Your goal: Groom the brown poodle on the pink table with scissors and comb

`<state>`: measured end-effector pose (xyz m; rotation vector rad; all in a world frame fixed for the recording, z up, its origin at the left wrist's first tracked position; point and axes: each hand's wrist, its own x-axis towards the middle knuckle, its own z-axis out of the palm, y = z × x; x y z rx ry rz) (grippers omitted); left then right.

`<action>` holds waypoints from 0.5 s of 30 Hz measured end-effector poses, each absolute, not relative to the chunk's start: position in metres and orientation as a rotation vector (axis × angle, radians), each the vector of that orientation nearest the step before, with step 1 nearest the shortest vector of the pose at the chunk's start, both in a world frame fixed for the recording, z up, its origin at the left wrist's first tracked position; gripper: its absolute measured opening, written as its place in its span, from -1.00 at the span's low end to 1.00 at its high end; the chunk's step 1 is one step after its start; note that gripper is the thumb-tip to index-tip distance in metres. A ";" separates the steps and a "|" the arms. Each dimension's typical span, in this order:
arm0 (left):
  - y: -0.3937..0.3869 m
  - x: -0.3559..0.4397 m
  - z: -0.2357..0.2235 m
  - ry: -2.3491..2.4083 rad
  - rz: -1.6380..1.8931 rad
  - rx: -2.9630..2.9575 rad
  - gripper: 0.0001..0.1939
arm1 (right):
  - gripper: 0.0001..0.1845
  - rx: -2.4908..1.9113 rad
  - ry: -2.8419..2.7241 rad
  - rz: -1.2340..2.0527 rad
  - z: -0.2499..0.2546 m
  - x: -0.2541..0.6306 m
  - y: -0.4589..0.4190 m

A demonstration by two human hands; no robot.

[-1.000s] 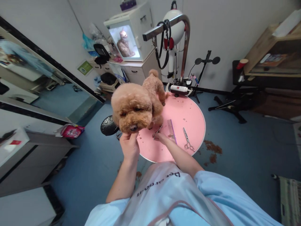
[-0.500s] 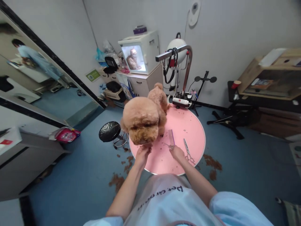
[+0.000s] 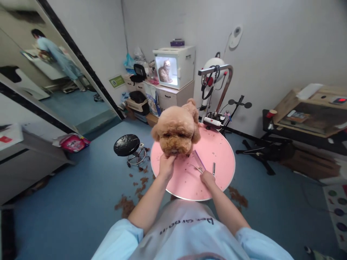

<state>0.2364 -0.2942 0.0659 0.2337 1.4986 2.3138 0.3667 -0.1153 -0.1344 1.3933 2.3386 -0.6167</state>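
A curly brown poodle-like dog (image 3: 176,126) stands on a round pink table (image 3: 187,186), its face toward me. My left hand (image 3: 166,167) is closed under its chin and holds the muzzle from below. My right hand (image 3: 208,177) is closed around scissors (image 3: 195,167), whose slim blades point left toward the dog; the handles are hidden in the fingers. A purple comb (image 3: 200,160) runs up from beside this hand; whether the hand touches it I cannot tell. Another pair of scissors (image 3: 214,169) lies just beyond, partly covered by my right hand.
A metal grooming arm (image 3: 226,83) with a black loop rises behind the table, near a white cylinder (image 3: 212,121). A black round stool (image 3: 127,145) stands at the left. Cut hair (image 3: 126,206) is scattered on the floor. A cat sits in a lit white cabinet (image 3: 187,65).
The dog's head has lifted and turned, showing more of its face. My left hand has risen slightly with the chin. My right hand now overlaps the loose scissors' handles. The whole view has shifted.
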 end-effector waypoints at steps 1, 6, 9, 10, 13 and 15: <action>-0.297 0.234 0.058 1.564 2.240 0.253 -0.66 | -0.64 1.390 2.342 -0.602 -0.133 0.366 -0.114; -0.308 0.232 0.026 1.565 2.025 0.339 -0.72 | -0.59 1.346 2.314 -0.561 -0.123 0.358 -0.110; -0.304 0.237 0.036 1.513 2.223 0.323 -0.70 | -0.70 1.241 2.350 -0.569 -0.117 0.358 -0.108; -0.301 0.239 0.044 1.522 2.289 0.290 -0.73 | -0.68 1.212 2.386 -0.561 -0.116 0.360 -0.108; -0.291 0.241 0.073 1.538 2.391 0.202 -0.79 | -0.58 1.172 2.487 -0.500 -0.114 0.371 -0.113; -0.285 0.239 0.089 1.512 2.423 0.194 -0.75 | -0.57 1.137 2.506 -0.478 -0.114 0.378 -0.126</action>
